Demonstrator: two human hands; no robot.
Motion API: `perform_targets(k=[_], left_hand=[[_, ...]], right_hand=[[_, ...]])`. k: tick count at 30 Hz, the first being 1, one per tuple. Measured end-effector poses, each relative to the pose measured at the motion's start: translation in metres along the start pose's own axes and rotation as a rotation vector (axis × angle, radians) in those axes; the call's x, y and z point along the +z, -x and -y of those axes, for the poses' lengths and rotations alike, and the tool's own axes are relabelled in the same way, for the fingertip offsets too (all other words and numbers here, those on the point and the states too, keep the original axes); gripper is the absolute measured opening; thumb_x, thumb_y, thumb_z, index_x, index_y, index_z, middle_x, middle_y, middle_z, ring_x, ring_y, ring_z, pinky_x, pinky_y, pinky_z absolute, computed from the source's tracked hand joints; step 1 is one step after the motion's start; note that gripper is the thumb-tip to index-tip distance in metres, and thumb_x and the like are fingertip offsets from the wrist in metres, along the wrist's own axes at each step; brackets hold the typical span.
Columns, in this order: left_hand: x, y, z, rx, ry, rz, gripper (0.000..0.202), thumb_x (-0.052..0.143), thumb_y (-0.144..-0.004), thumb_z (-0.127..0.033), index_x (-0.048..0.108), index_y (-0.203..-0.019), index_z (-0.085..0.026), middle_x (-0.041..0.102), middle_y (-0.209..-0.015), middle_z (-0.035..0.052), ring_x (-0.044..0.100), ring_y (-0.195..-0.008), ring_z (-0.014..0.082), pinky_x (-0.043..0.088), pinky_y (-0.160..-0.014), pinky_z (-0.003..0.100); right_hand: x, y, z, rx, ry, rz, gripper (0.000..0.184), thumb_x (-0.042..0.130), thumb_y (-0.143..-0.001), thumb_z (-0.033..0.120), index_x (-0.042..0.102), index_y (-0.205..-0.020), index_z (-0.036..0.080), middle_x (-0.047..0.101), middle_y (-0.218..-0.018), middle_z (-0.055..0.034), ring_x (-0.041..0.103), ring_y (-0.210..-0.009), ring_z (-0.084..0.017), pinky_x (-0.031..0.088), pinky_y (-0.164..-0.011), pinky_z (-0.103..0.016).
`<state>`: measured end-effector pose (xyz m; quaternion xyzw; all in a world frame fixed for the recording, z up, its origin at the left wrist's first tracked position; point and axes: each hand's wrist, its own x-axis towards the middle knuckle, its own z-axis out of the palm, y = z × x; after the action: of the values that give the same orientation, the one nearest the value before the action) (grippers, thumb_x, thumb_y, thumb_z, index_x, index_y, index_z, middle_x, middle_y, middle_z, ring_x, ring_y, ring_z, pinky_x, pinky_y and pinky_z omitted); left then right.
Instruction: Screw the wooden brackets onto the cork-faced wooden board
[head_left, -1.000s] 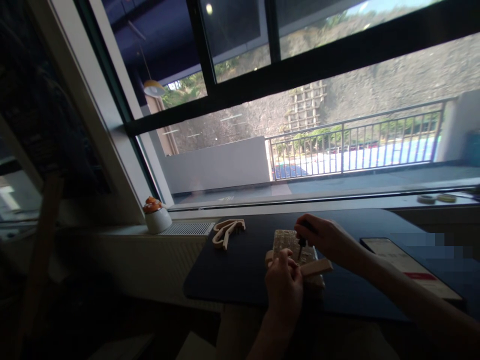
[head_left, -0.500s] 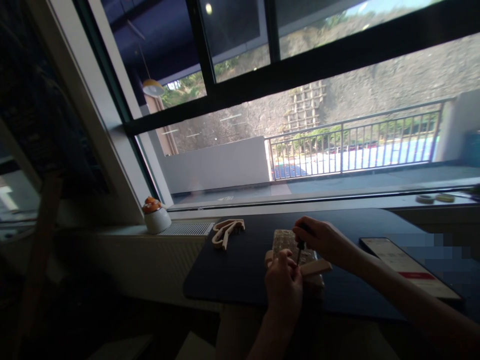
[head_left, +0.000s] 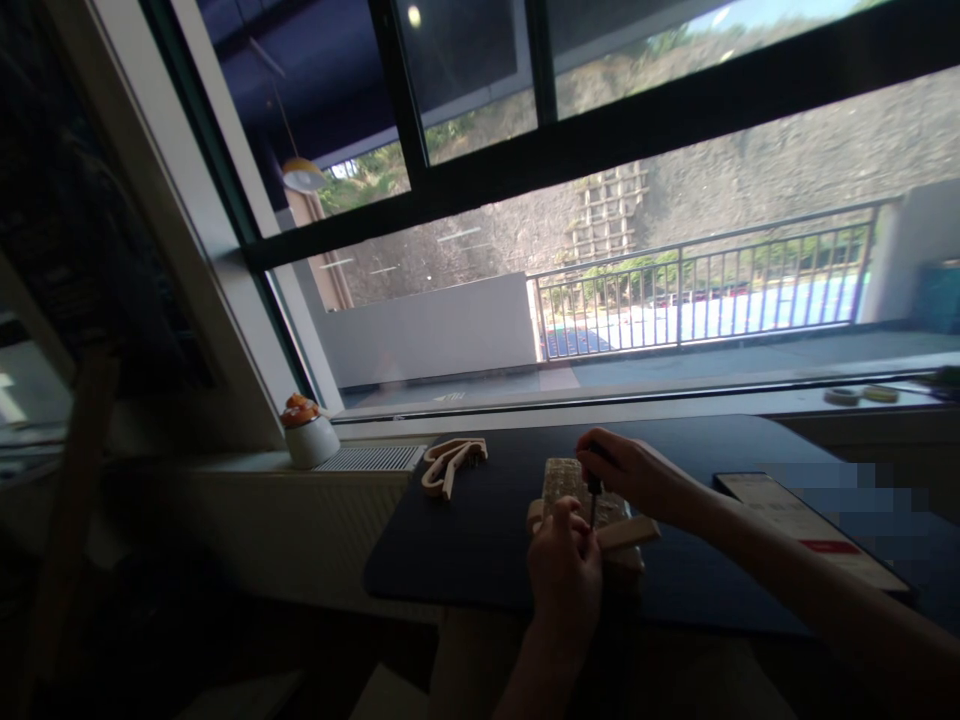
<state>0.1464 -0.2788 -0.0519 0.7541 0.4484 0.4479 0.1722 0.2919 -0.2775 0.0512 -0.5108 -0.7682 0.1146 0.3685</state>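
A pale wooden model piece (head_left: 564,480) with a perforated panel lies on the dark mat (head_left: 480,530). My right hand (head_left: 637,478) is closed round a small dark-handled screwdriver (head_left: 592,492), held upright with its tip down on the wooden piece. My left hand (head_left: 564,575) is curled at the near side of the piece, fingers closed against it, holding it steady. A flat wooden strip (head_left: 630,531) sticks out to the right under my right hand.
A separate curved wooden part (head_left: 452,461) lies at the mat's far left corner. A white cup with an orange top (head_left: 307,434) stands on the sill. A printed sheet (head_left: 810,525) lies to the right. Tape rolls (head_left: 855,395) rest on the far sill.
My right hand with the screwdriver has shifted slightly left over the wooden piece. My left hand has stayed in place.
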Motion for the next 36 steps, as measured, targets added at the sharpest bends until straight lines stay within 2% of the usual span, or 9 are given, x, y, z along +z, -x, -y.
perform_targets(k=[6,11,15,18,21,24,26,31,36], left_hand=[[0.001,0.001,0.001,0.015,0.031,-0.015,0.033,0.054,-0.077,-0.006,0.051,-0.105,-0.022,0.066,-0.08,-0.001,0.06,-0.078,0.017,0.046,-0.077,0.031],[0.002,0.001,0.001,0.001,0.049,-0.026,0.033,0.054,-0.077,-0.007,0.051,-0.106,-0.022,0.067,-0.083,-0.0005,0.061,-0.078,0.0165,0.047,-0.076,0.031],[0.002,0.001,0.001,0.007,0.05,-0.026,0.032,0.053,-0.077,-0.007,0.051,-0.105,-0.022,0.066,-0.081,-0.0003,0.061,-0.077,0.0167,0.047,-0.077,0.032],[0.001,0.001,0.002,0.006,0.042,-0.024,0.032,0.053,-0.077,-0.007,0.051,-0.105,-0.022,0.067,-0.081,-0.0002,0.061,-0.079,0.0174,0.047,-0.078,0.033],[0.001,0.001,0.001,0.005,0.039,-0.025,0.031,0.054,-0.077,-0.008,0.052,-0.105,-0.022,0.067,-0.082,-0.0003,0.061,-0.081,0.0178,0.046,-0.079,0.033],[0.0,0.0,0.0,0.004,0.045,-0.019,0.031,0.053,-0.077,-0.008,0.052,-0.105,-0.022,0.066,-0.082,-0.0005,0.061,-0.079,0.017,0.047,-0.078,0.032],[0.0,0.0,-0.001,-0.002,0.042,-0.02,0.031,0.053,-0.077,-0.007,0.052,-0.105,-0.022,0.066,-0.083,-0.0002,0.061,-0.079,0.0167,0.047,-0.077,0.031],[-0.001,0.001,-0.001,-0.013,0.032,-0.014,0.03,0.054,-0.077,-0.008,0.052,-0.104,-0.022,0.067,-0.083,0.0002,0.06,-0.081,0.0173,0.047,-0.078,0.031],[0.0,0.001,0.001,-0.01,0.022,-0.018,0.03,0.054,-0.077,-0.009,0.052,-0.105,-0.022,0.066,-0.084,0.0006,0.06,-0.083,0.018,0.047,-0.078,0.031]], right_hand=[[0.0,-0.005,0.007,-0.055,0.041,0.063,0.024,0.04,-0.093,0.035,0.058,-0.095,0.02,0.066,-0.072,-0.0013,0.058,-0.06,-0.014,0.042,-0.057,-0.025],[-0.008,-0.003,0.012,-0.078,0.086,0.117,0.027,0.04,-0.092,0.029,0.059,-0.108,0.019,0.066,-0.072,-0.0012,0.056,-0.057,-0.013,0.04,-0.054,-0.024],[-0.009,-0.003,0.009,-0.076,0.121,0.097,0.032,0.04,-0.093,0.031,0.057,-0.117,0.017,0.068,-0.071,-0.0023,0.059,-0.058,-0.015,0.041,-0.054,-0.025],[-0.007,-0.006,0.007,-0.086,0.161,0.059,0.031,0.042,-0.092,0.033,0.06,-0.112,0.018,0.069,-0.074,-0.0038,0.061,-0.06,-0.016,0.041,-0.055,-0.026],[-0.007,-0.009,0.007,-0.113,0.199,0.039,0.031,0.042,-0.092,0.033,0.064,-0.109,0.019,0.072,-0.087,-0.0073,0.065,-0.072,-0.02,0.044,-0.062,-0.028],[-0.011,-0.009,0.011,-0.157,0.218,0.05,0.035,0.042,-0.091,0.026,0.064,-0.116,0.02,0.069,-0.11,-0.0103,0.065,-0.092,-0.022,0.045,-0.074,-0.03],[-0.014,-0.007,0.013,-0.189,0.236,0.055,0.037,0.041,-0.09,0.023,0.063,-0.119,0.02,0.067,-0.114,-0.0104,0.065,-0.093,-0.021,0.045,-0.075,-0.029],[-0.013,-0.005,0.014,-0.169,0.319,-0.021,0.027,0.048,-0.089,0.03,0.064,-0.11,0.022,0.072,-0.085,-0.0041,0.062,-0.065,-0.016,0.04,-0.057,-0.025],[-0.01,-0.008,0.016,-0.142,0.382,-0.072,0.02,0.053,-0.086,0.035,0.066,-0.092,0.022,0.068,-0.069,-0.0026,0.06,-0.059,-0.017,0.034,-0.053,-0.026]])
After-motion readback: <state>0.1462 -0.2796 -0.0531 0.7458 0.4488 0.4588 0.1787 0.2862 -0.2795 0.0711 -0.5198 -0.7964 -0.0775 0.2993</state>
